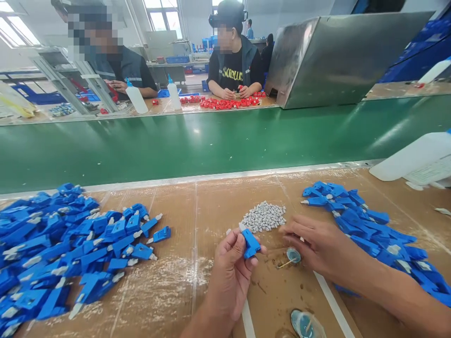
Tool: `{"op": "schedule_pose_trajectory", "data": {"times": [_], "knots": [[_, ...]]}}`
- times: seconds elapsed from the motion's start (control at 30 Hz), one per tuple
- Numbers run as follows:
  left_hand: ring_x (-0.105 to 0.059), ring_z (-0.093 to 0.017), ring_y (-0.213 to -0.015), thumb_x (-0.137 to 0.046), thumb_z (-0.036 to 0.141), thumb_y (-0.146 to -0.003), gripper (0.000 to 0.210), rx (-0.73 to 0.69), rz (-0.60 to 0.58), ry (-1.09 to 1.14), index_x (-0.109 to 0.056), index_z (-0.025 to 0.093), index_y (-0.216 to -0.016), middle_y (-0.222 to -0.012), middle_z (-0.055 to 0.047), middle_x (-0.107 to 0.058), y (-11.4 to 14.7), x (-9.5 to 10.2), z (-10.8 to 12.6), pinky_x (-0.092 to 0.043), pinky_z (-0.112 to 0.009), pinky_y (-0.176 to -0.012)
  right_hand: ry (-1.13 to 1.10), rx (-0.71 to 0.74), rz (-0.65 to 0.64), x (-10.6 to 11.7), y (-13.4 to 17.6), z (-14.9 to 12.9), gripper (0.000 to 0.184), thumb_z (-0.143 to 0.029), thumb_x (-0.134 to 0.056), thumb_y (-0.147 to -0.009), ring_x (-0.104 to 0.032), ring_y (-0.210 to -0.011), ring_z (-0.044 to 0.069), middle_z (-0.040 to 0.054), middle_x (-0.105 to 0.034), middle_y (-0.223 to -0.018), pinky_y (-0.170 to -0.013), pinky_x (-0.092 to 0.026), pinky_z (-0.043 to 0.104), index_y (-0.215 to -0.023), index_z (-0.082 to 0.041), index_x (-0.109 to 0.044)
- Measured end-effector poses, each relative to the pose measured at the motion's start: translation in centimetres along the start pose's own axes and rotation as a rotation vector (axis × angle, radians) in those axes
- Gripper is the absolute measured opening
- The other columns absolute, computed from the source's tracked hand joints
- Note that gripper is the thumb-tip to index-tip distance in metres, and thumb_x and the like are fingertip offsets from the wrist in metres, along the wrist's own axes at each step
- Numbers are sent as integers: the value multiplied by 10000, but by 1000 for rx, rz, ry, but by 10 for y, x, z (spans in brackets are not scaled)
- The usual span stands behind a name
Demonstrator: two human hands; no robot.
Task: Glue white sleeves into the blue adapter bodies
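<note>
A blue piece (pixel 251 245), its pale tip (pixel 242 227) pointing up-left, sits tilted in the left fingers (pixel 238 249).

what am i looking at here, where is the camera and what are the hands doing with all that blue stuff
It's one picture from a camera worn on a person's head, looking forward and down. The wearer's own bare left hand holds a blue part with a pale tip. The bare right hand is by a small dish and a heap of grey bits; whether it grips anything is hard to tell. On the brown table, more blue parts lie in a left pile and a right pile. Across the green strip, two people have red parts in front of them.
</note>
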State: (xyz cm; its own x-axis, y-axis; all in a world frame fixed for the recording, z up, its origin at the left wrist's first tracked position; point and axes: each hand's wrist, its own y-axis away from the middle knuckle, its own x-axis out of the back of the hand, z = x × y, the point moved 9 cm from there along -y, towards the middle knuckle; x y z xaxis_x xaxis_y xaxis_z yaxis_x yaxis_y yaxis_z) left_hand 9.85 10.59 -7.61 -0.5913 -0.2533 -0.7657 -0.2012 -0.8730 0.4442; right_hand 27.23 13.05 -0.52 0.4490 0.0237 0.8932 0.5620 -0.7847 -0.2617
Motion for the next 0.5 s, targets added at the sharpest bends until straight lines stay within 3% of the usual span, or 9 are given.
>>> {"op": "schedule_pose_trajectory", "data": {"times": [0.17,0.5], "knots": [[-801,-156,-743,-1127,310,-617,496,0,44,62,-793,100,-918,-870,-75,-813,1,4,-2,-582,-135,-550,25,51,-63,-25,-20,0,288,-135,-484,-1126,-652,-718,222,51,-686,-851,-642,-418,332,-996,-208,-731],[-813,-160,-737,-1119,330,-638,475,-21,6,80,-791,95,-888,-842,-74,-810,0,1,0,-592,-132,-576,-4,-8,-131,-38,-39,4,275,-120,-538,-1046,-632,-686,218,67,-684,-819,-631,-377,329,-833,-196,-693]]}}
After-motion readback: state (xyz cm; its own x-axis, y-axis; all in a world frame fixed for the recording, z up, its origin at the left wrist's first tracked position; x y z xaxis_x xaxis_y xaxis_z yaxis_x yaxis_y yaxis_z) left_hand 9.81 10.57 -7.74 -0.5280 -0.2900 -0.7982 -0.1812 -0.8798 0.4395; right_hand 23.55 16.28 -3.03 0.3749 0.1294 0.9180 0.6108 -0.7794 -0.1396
